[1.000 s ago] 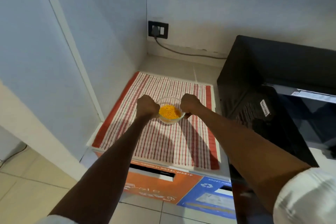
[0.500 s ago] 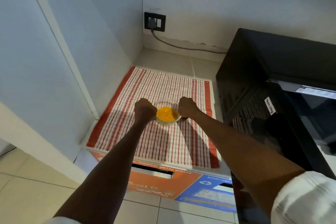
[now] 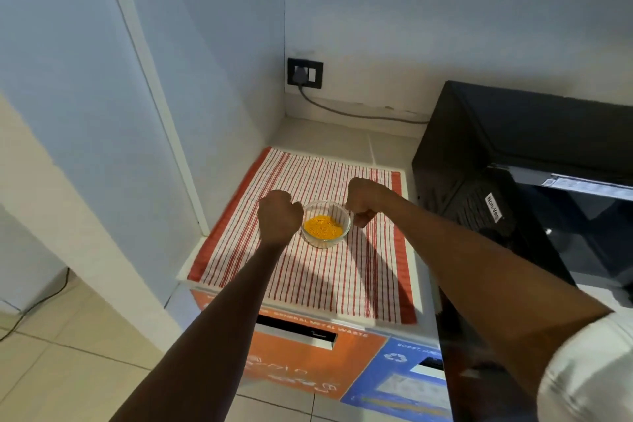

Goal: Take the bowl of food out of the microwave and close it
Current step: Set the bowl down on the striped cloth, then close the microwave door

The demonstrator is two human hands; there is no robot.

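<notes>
A small glass bowl point(image 3: 325, 228) of yellow-orange food rests on a red-striped cloth point(image 3: 318, 281), left of the microwave. My left hand point(image 3: 279, 216) is a closed fist pressed against the bowl's left rim. My right hand point(image 3: 359, 200) is curled at the right rim, fingertips on the edge and knuckles raised above it. The black microwave point(image 3: 513, 120) stands at the right. Its door point(image 3: 476, 205), with a white "Non-Veg" sticker, hangs open toward me.
The cloth covers a waste bin top with orange point(image 3: 308, 356) and blue point(image 3: 397, 384) labelled fronts and slots. A wall socket point(image 3: 305, 73) with a cable running right sits behind. A white wall panel point(image 3: 137, 96) closes in the left side.
The bowl stays in the same spot on the cloth. My right hand has lifted slightly up and back at the rim. My head has tilted, so the view has shifted.
</notes>
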